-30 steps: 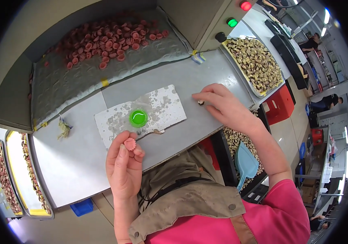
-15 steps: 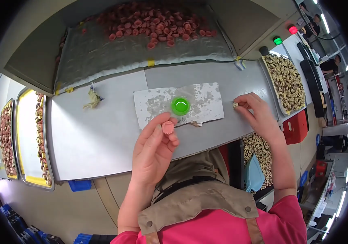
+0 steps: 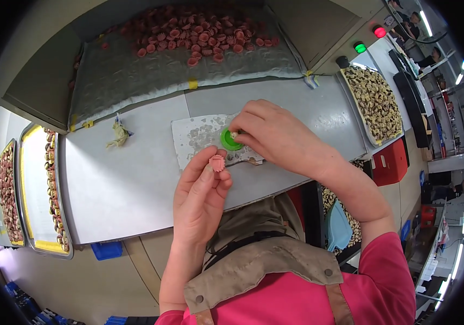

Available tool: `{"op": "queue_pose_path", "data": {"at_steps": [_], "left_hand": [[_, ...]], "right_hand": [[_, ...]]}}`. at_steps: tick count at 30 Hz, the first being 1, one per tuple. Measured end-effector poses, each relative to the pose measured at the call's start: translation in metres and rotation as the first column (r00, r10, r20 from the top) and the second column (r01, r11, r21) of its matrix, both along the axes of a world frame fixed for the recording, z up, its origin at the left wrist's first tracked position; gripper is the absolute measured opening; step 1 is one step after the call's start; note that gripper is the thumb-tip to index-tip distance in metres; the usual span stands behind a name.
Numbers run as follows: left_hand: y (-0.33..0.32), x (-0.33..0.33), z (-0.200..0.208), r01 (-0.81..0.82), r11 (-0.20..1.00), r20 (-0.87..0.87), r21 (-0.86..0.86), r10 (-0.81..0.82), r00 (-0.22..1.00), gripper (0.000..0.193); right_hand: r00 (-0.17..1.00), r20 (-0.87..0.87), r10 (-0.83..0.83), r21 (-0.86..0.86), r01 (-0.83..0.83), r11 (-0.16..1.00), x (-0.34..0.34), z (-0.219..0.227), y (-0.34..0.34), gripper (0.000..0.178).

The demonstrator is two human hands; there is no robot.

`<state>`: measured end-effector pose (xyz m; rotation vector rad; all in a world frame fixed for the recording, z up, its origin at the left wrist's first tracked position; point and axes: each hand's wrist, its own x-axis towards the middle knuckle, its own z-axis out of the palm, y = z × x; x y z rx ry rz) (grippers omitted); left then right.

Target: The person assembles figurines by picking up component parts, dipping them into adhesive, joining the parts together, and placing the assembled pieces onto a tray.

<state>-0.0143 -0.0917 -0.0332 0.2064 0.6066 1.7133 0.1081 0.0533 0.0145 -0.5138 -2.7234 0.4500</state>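
Note:
Between the thumb and fingers of my left hand [image 3: 193, 203] is a small pink scalloped cup [image 3: 217, 163], held up just in front of a stained white board [image 3: 186, 138]. My right hand [image 3: 278, 135] pinches a small cream-coloured piece [image 3: 234, 135] at the rim of a round bright green dish [image 3: 226, 141] on that board. Whether the piece touches what is in the dish, I cannot tell. The right hand and forearm cover the right part of the board.
Many pink cups [image 3: 188, 40] lie heaped under a hood at the back. A tray of cream-and-dark pieces [image 3: 375, 105] stands right; below it, a bin holds a light blue scoop [image 3: 339, 227]. Trays with filled cups [image 3: 52, 184] line the left. A crumpled cloth [image 3: 118, 134] lies on the table.
My right hand has moved left from the table's right side to the green dish, carrying the small piece. The left hand still holds the pink cup in nearly the same place.

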Motion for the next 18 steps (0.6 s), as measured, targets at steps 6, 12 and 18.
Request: {"op": "queue_pose_path", "data": {"at_steps": [6,12,18], "left_hand": [[0.001,-0.003,-0.008,0.032,0.997,0.046,0.069,-0.035,0.998,0.035],[0.001,-0.001,-0.002,0.009,1.0,0.024,0.029,-0.009,1.0,0.032],[-0.002,0.005,0.0,0.001,1.0,0.01,0.024,-0.002,1.0,0.03]], "right_hand": [[0.997,0.065,0.035,-0.005,-0.035,0.999,0.0,0.002,-0.003,0.013],[0.998,-0.003,0.062,0.021,-0.062,0.998,-0.003,-0.004,-0.003,0.014],[0.999,-0.037,0.031,-0.145,-0.036,0.989,0.009,0.002,-0.002,0.014]]}}
